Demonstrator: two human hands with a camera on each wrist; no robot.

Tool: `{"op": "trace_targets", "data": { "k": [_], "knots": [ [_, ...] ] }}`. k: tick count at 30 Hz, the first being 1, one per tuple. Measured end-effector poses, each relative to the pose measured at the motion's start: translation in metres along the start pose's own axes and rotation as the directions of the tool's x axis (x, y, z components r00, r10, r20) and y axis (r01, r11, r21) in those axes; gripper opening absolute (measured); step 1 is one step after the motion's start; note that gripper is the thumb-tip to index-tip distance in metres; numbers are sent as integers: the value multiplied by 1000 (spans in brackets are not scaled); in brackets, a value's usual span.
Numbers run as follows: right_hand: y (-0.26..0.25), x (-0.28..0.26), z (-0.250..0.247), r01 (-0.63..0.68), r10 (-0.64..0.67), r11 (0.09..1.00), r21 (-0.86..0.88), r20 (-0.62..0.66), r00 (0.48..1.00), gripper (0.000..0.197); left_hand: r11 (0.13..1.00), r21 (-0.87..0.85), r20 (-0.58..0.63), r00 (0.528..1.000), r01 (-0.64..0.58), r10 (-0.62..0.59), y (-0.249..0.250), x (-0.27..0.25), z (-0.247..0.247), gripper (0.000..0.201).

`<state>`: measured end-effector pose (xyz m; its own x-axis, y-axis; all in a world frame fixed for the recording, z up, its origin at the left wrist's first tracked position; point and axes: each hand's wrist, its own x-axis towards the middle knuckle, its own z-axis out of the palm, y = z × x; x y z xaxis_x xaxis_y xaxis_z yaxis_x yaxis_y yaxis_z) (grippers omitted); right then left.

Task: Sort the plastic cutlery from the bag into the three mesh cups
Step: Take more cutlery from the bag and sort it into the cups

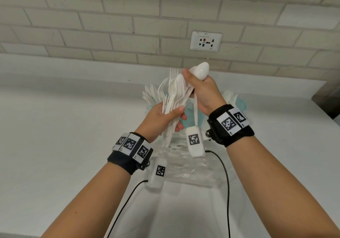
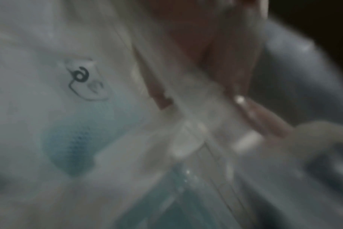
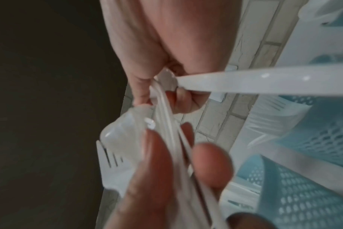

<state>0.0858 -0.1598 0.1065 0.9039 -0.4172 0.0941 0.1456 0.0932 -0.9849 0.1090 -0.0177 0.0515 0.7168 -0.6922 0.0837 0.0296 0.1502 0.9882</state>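
Two hands hold white plastic cutlery above the table, in front of the teal mesh cups.

The left hand (image 1: 161,117) grips a fanned bundle of cutlery (image 1: 174,98) by the handles, thumb across the front, with spoon bowls and fork tines pointing up toward the brick wall (image 1: 110,26). The right hand (image 1: 203,90) is closed around a spoon (image 1: 202,69), whose bowl sticks up past the knuckles, and its fingertips also touch the top of the bundle. Behind the hands stand the mesh cups (image 1: 189,116); the left one holds knives (image 1: 150,94), while the right one (image 1: 237,99) holds white pieces too blurred to name. The clear plastic bag (image 1: 191,166) lies crumpled on the white table (image 1: 55,145), under the wrists. A wall socket (image 1: 206,41) sits above.
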Motion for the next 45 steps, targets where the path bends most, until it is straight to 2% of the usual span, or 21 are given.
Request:
{"op": "trace_targets", "data": {
  "k": [6, 9, 12, 16, 21, 24, 26, 32, 34, 37, 40, 41, 43, 45],
  "knots": [
    [-6, 9, -18, 84, -69, 991, 104, -138, 988, 12, 1000, -8, -88, 996, 0, 0, -2, 0, -7, 11],
    [-16, 16, -23, 191, -148, 959, 210, -204, 968, 11, 1000, -9, -124, 992, -2, 1, -6, 2, -7, 11],
    [-19, 26, -27, 316, -286, 947, 62, -290, 913, 10, 1000, -16, -157, 988, -9, 7, -5, 3, -5, 16],
    [-19, 32, -38, 385, -400, 916, -111, -314, 861, 15, 1000, -14, -183, 983, -25, 22, -3, 3, -7, 19],
    [-26, 34, -80, 365, -369, 924, -113, -513, 775, 21, 999, -14, -186, 982, -32, 29, -3, 3, -10, 19],
    [-15, 36, -100, 332, -351, 933, -137, -543, 763, 22, 999, -15, -170, 985, -29, 26, -4, 6, -6, 15],
    [-1, 36, -107, 263, -336, 941, -211, -527, 781, 20, 999, -11, -158, 987, -31, 28, -4, 8, -2, 11],
    [40, 36, -129, -22, -156, 905, -424, -380, 912, 13, 1000, 15, -132, 991, -24, 26, -7, 12, 3, 9],
    [44, 36, -134, -48, -123, 902, -430, -361, 924, 34, 1000, 15, -122, 992, -22, 23, -8, 11, 3, 7],
    [38, 34, -131, 5, -208, 883, -469, -381, 901, 50, 1000, 15, -102, 995, -13, 14, -9, 12, 3, 6],
    [23, 27, -113, 194, -427, 788, -584, -293, 855, 39, 1000, 16, -63, 998, 0, 1, -9, 14, 7, 8],
    [16, 23, -102, 253, -455, 774, -580, -232, 860, 32, 1000, 14, -48, 999, 3, -3, -9, 15, 8, 8],
    [4, 14, -75, 286, -359, 838, -465, -75, 930, 22, 1000, 14, -24, 1000, 9, -9, -9, 17, 12, 8],
    [-2, 4, -51, 213, -183, 888, -408, 112, 977, 17, 1000, 21, -10, 1000, 6, -6, -9, 19, 15, 8]
  ]
}}
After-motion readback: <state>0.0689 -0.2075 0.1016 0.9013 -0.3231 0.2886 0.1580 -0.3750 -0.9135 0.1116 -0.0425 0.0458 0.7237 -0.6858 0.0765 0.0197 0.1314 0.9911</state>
